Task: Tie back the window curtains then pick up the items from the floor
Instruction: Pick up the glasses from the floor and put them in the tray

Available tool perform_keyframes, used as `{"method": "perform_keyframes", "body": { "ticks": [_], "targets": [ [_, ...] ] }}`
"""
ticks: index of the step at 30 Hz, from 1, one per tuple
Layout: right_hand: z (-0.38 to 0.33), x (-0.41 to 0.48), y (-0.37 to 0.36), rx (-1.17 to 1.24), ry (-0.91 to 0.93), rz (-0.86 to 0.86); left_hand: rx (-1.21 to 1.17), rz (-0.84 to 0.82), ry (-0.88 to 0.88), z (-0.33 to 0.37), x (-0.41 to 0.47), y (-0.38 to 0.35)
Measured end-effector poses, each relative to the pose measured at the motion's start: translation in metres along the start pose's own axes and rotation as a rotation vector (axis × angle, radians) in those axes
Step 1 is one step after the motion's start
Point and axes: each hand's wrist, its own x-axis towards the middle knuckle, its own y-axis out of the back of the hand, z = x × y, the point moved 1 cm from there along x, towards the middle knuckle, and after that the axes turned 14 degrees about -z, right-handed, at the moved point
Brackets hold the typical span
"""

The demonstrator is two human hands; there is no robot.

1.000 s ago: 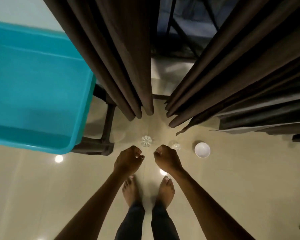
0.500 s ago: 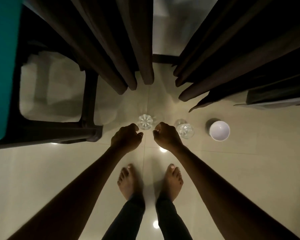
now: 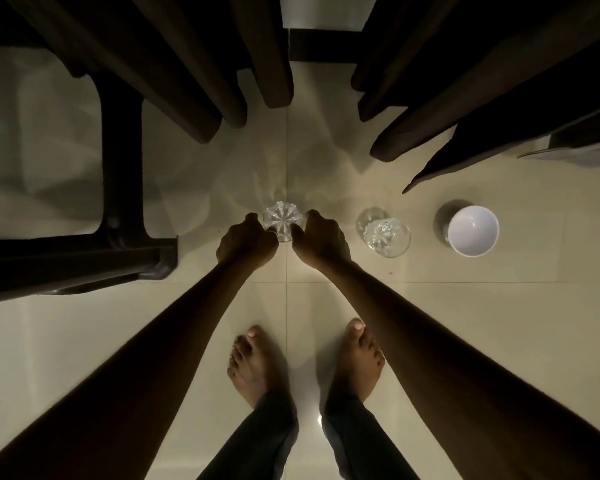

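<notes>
Floor [image 3: 499, 341]: smooth, shiny tiles; all the items sit here.
Curtains [image 3: 194, 74]: dark, thick folds hanging above.
Our hands: left hand [image 3: 245, 245] and right hand [image 3: 321, 239] touch the glass; whether the grip is closed, we cannot tell.
Glass [image 3: 283, 220]: clear, round, slippery; we should hold both sides firmly and lift straight up.

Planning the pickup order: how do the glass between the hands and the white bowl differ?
The glass is clear and cut-patterned; the white bowl is opaque and plain. The glass has the left hand and right hand at its sides; the bowl sits untouched, farther right. Both stand upright on the floor.
</notes>
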Motion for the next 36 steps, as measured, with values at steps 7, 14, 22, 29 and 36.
{"method": "perform_keyframes", "body": {
  "ticks": [7, 14, 22, 29, 36],
  "targets": [
    [0.003, 0.011, -0.010, 0.048, 0.024, 0.098, -0.267, 0.039, -0.039, -0.004, 0.020, -0.012],
    [0.008, -0.025, -0.004, 0.158, 0.072, 0.093, -0.427, -0.004, -0.034, 0.000, -0.019, -0.008],
    [-0.008, -0.133, 0.043, 0.247, 0.103, 0.104, -0.488, 0.010, -0.079, 0.024, -0.130, 0.018],
    [-0.042, -0.257, 0.081, 0.190, 0.137, 0.094, -0.520, 0.054, -0.097, 0.046, -0.264, 0.048],
    [-0.088, -0.385, 0.108, 0.187, 0.167, 0.109, -0.524, 0.145, -0.117, 0.055, -0.406, 0.095]
  ]
}}
